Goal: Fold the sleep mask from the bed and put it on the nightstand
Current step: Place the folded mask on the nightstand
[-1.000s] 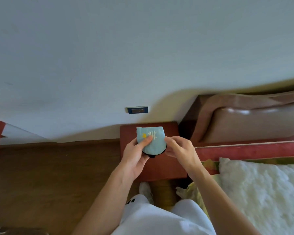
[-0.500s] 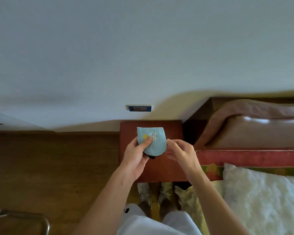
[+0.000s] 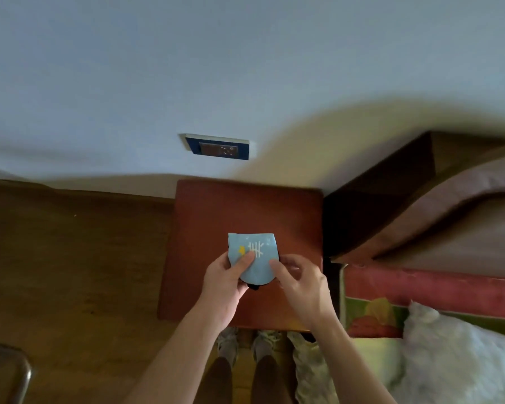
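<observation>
Fingers of the left hand (image 3: pixel 226 282) pinch the folded light-blue sleep mask (image 3: pixel 252 258), thumb pressed on its printed face, holding it above the red-brown nightstand (image 3: pixel 216 217). Whether the mask touches the top cannot be told. The right hand (image 3: pixel 299 282) closes its thumb and fingertips on the mask's right edge. The bed (image 3: pixel 438 290) stands just beside the nightstand.

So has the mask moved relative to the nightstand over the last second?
Yes. The mask, held by both hands, has come from the nightstand's wall-side edge toward its middle, nearer the person.
</observation>
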`<state>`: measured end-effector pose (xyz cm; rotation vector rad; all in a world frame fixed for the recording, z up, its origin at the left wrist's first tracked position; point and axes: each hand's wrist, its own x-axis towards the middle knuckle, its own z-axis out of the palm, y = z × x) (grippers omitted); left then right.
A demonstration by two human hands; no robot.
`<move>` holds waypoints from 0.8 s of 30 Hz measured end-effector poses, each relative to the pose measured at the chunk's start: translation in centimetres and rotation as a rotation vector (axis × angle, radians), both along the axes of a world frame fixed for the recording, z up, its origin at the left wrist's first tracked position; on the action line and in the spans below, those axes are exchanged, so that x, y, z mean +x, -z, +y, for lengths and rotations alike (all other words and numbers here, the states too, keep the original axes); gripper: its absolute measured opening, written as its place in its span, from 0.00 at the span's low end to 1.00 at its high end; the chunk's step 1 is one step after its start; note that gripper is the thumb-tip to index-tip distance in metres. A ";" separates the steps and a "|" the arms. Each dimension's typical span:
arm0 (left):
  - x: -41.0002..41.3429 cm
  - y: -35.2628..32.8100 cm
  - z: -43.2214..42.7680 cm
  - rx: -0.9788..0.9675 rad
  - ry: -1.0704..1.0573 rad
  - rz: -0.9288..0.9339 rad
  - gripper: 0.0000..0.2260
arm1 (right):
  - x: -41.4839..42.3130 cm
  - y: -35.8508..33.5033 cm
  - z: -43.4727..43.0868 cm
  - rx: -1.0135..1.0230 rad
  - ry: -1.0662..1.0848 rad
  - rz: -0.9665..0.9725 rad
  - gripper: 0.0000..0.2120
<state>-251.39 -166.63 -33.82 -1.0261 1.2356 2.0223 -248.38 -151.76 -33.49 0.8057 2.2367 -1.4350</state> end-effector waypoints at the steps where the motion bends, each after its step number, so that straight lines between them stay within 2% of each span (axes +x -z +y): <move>1: 0.1 1.6 0.2 -0.014 0.008 -0.006 0.13 | 0.2 1.5 0.4 0.031 -0.024 0.005 0.09; 6: 0.2 9.2 0.7 -0.121 0.048 0.016 0.13 | 2.1 9.6 2.2 0.218 -0.189 0.039 0.19; 9: 0.0 12.0 1.0 -0.236 0.096 0.060 0.11 | 3.5 12.4 2.9 0.363 -0.328 0.074 0.20; 14: 0.3 15.5 0.7 -0.595 0.243 0.171 0.06 | 6.7 15.7 2.6 0.516 -0.461 0.176 0.27; 21: 0.3 16.0 0.9 -1.009 0.432 0.360 0.12 | 9.9 16.8 2.4 0.616 -0.632 0.128 0.30; 24: 0.7 16.4 0.3 -1.100 0.453 0.434 0.20 | 10.1 17.2 2.5 0.638 -0.674 0.095 0.32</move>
